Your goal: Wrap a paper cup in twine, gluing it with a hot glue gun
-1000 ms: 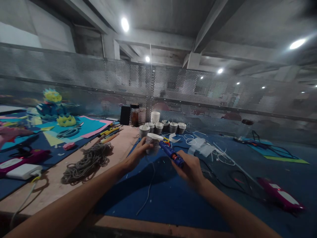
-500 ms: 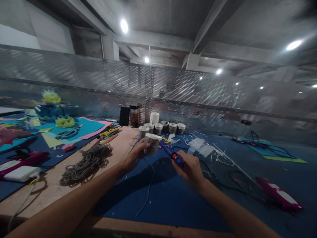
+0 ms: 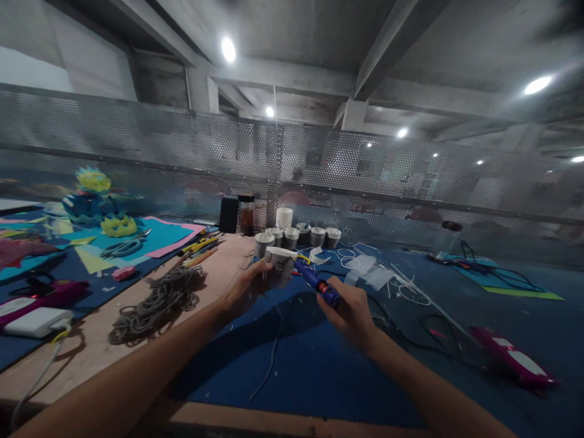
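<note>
My left hand is closed around a small cup with a white rim and a grey cord-like wrapping, tilted above the blue mat. In my right hand is a blue hot glue gun, its yellow front end close to the cup's right side. Whether the nozzle touches the cup cannot be made out. A loose grey cord trails down from below the cup across the mat.
Behind the cup stand several grey-wrapped cups and a white cup stack. A bundle of grey cord lies left, near scissors and coloured paper. At right are a magenta power strip and a glass jar.
The cup in my left hand has turned and tipped slightly, its rim a little lower. The glue gun stays in nearly the same place beside it.
</note>
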A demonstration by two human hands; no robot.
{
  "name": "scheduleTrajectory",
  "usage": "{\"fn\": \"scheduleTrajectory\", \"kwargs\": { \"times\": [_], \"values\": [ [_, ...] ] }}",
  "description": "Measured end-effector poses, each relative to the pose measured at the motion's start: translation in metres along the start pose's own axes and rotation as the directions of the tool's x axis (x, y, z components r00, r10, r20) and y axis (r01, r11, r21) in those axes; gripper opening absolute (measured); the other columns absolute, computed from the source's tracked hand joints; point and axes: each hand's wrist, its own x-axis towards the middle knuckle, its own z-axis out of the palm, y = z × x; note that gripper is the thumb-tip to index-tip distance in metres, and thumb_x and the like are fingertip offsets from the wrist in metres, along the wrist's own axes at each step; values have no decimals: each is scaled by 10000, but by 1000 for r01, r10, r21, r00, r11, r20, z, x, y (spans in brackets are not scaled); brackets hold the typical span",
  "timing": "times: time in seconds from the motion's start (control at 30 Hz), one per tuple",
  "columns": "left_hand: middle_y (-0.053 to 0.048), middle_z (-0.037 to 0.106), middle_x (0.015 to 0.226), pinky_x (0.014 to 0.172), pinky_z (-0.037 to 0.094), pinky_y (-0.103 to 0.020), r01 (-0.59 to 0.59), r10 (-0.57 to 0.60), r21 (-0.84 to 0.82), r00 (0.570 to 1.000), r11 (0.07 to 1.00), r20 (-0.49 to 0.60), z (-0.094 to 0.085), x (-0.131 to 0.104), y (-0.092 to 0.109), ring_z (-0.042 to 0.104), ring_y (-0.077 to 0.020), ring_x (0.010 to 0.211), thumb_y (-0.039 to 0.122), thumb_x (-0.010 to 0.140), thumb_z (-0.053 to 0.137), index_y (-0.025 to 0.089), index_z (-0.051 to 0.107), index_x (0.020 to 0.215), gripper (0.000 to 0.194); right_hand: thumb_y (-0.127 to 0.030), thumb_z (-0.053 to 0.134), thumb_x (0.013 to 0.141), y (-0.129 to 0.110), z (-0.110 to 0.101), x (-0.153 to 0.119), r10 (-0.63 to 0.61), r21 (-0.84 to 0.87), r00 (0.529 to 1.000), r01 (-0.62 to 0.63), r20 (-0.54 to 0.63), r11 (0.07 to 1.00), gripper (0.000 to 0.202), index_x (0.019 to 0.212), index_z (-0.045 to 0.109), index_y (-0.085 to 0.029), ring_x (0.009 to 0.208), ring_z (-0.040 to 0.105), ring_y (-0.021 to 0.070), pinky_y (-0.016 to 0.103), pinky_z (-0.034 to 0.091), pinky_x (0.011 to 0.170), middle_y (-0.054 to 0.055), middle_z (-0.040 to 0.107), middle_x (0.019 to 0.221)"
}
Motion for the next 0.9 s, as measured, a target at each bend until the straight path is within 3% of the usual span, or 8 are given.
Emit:
{"fn": "scheduleTrajectory", "kwargs": {
  "times": [0.4,0.9],
  "values": [
    [-100,741,987,923,464,-436,14,-12,-48,999,999,31,4,-2,5,667,-295,958,337,812,527,133,703,1049,359,-263,548,913,0,-3,0,19,51,1000,-20,7,999,147,808,460,-209,557,498,116,234,324,558,-28,531,669],
    [-127,721,1093,806,474,-377,24,-12,-110,995,994,102,4,-2,8,646,-285,958,345,830,502,125,679,1159,434,-278,551,906,0,-3,1,50,75,999,-49,-14,996,157,788,470,-216,518,492,114,232,331,521,-35,525,625]
  ]
}}
